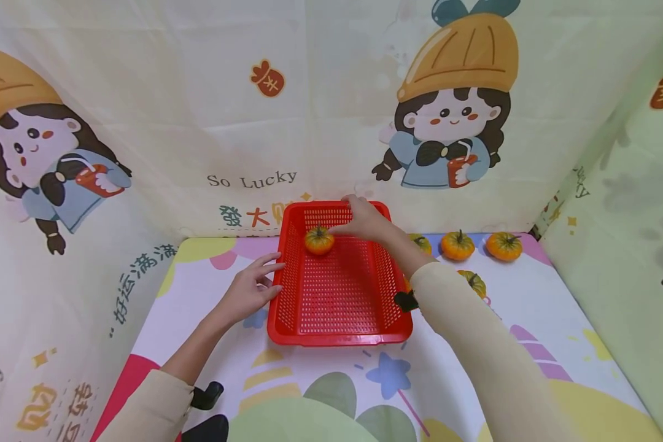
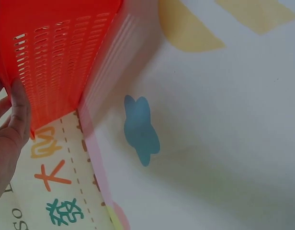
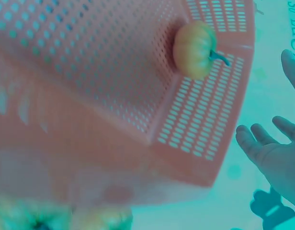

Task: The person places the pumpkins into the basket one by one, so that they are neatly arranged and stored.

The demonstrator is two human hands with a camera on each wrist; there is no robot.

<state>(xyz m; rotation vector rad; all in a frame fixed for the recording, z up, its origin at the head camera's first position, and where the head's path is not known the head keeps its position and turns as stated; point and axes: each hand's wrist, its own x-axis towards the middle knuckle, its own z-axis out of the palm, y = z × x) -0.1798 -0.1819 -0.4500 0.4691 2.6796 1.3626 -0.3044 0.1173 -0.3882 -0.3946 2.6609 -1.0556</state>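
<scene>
A red perforated plastic basket [image 1: 339, 307] stands on the table, with one small orange-green pumpkin [image 1: 318, 241] in its far left corner. My left hand [image 1: 250, 288] is at the basket's left side, its fingers loosely bent against the outer wall near the rim, as the left wrist view also shows. Over the basket's far right part hovers my right hand [image 1: 366, 220], fingers spread, nothing in them. In the right wrist view that hand [image 3: 277, 153] is apart from the pumpkin [image 3: 194, 50], beyond the basket's edge.
Right of the basket sit several more pumpkins, among them one pumpkin [image 1: 457, 245] at the back, another [image 1: 504, 246] near the far right corner, and one [image 1: 473, 283] closer. The right forearm partly hides others. A printed cloth wall [image 1: 331, 153] rises behind the table.
</scene>
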